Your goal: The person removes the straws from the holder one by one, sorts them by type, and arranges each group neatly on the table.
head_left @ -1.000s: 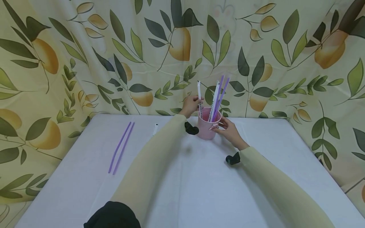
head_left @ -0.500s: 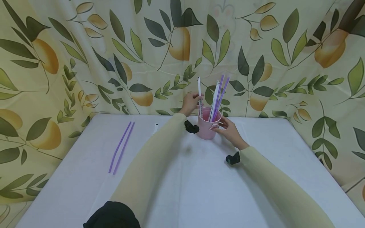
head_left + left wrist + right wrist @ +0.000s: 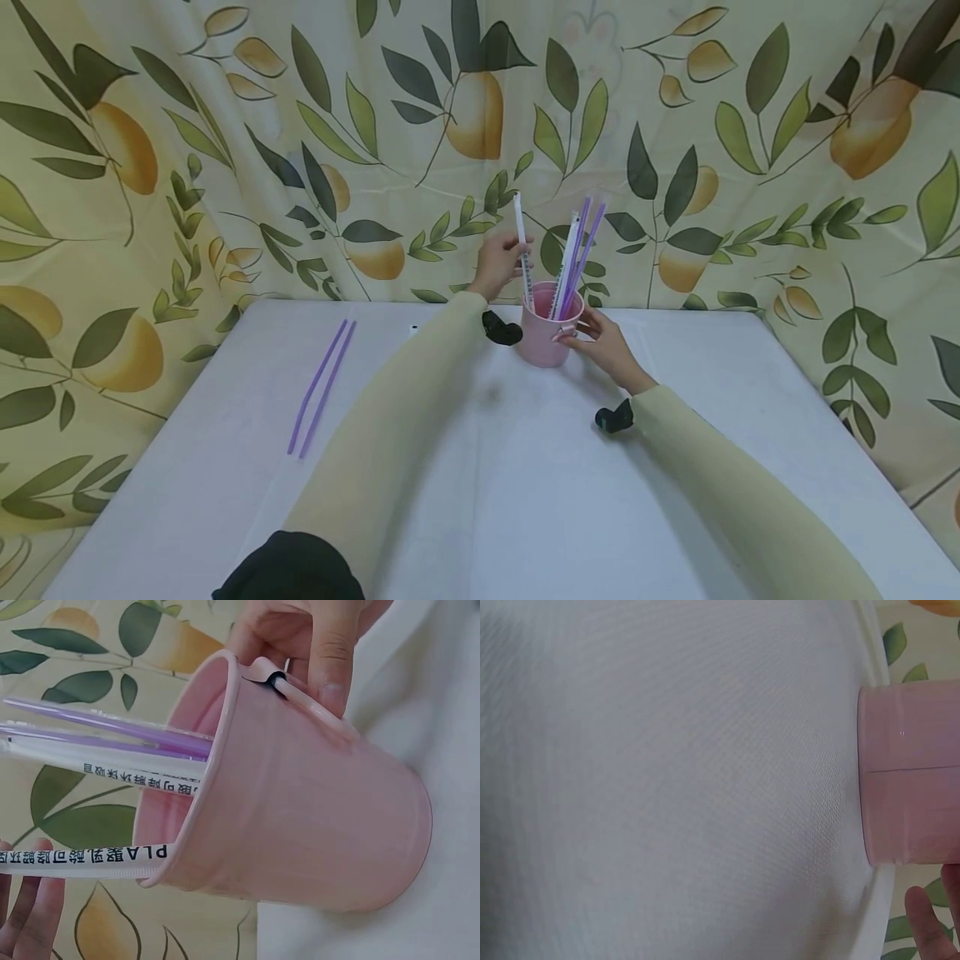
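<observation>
A pink bucket (image 3: 543, 343) with a small handle stands near the back of the table. My left hand (image 3: 497, 265) pinches a straw in a white printed paper wrapper (image 3: 521, 218), tilted slightly, its lower end inside the rim. In the left wrist view, the printing on that wrapper (image 3: 90, 856) faces the camera. My right hand (image 3: 609, 350) grips the bucket's right side, its thumb (image 3: 332, 682) on the handle. Inside lean another white wrapped straw (image 3: 564, 262) and two purple straws (image 3: 592, 237). The right wrist view catches only some fingers (image 3: 928, 926) by the bucket.
Two purple straws (image 3: 322, 392) lie side by side on the white table (image 3: 525, 500), to the left. The dark tip of a white item (image 3: 413, 330) shows past the left sleeve (image 3: 390, 417), which hides the rest. A fruit-patterned curtain (image 3: 420, 183) hangs behind.
My left hand has risen a little, shifting slightly left, and the wrapped straw in it now stands higher above the rim. The right hand and bucket stay in place.
</observation>
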Available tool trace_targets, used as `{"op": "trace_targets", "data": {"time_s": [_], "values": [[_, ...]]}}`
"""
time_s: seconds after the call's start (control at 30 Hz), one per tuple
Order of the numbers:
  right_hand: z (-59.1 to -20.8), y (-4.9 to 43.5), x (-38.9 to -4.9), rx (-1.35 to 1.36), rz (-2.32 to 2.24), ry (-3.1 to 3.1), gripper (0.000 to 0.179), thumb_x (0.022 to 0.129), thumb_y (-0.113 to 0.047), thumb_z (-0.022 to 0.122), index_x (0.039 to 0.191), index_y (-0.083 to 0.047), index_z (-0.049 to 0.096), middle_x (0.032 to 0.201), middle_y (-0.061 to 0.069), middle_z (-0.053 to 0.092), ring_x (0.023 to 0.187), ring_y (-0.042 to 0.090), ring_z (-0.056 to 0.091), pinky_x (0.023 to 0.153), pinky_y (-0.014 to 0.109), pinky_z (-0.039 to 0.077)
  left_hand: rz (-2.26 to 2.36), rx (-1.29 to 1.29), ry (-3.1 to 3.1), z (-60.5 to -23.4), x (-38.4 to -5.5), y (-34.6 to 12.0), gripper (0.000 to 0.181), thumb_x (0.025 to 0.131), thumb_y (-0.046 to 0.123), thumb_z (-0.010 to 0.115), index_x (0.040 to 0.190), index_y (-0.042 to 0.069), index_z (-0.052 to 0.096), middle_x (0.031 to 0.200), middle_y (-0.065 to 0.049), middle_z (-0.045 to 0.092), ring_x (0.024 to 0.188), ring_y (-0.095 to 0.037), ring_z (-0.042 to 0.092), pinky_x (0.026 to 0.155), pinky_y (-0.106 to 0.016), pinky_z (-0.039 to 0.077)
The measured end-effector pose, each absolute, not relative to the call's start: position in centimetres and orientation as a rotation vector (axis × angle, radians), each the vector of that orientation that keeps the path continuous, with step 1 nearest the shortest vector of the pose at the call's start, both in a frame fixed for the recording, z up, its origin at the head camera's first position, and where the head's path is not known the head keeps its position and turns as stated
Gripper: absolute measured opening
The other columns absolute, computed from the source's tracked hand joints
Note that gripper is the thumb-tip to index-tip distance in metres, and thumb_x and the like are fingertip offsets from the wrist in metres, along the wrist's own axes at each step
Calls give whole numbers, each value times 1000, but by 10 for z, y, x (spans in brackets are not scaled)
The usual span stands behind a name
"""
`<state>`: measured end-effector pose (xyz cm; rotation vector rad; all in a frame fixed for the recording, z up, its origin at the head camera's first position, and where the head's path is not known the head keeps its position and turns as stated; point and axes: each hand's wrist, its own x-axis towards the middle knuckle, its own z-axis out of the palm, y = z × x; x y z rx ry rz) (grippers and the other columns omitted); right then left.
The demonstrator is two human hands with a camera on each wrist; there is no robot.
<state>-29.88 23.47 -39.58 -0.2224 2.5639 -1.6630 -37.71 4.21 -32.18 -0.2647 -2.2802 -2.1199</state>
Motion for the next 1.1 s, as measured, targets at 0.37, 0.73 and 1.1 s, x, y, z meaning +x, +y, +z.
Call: {"op": "trace_targets", "data": {"time_s": [0.37,0.73,1.1], "values": [[-401,237,-303,-231,-1666,2558,75,88,-13,65,148,-4,21,150,24,30,136,41,33,110,49,35,-2100,-299,-2222,-317,-381,37,27,97,12,51,118,1,62,113,-24,62,99,-35,66,79,-30,58],[-396,234,-299,-224,-1681,2545,74,89,-12,64,148,-3,21,150,24,30,137,40,33,110,48,34,-2179,-284,-2192,-300,-374,30,29,96,11,51,121,0,60,120,-23,59,104,-40,63,81,-30,57],[-400,237,-304,-217,-1674,2545,75,89,-11,64,149,-3,20,150,24,30,137,41,32,110,49,34,-2249,-301,-2158,-272,-351,20,31,97,6,48,125,-6,55,124,-27,55,108,-42,60,89,-40,54]]}}
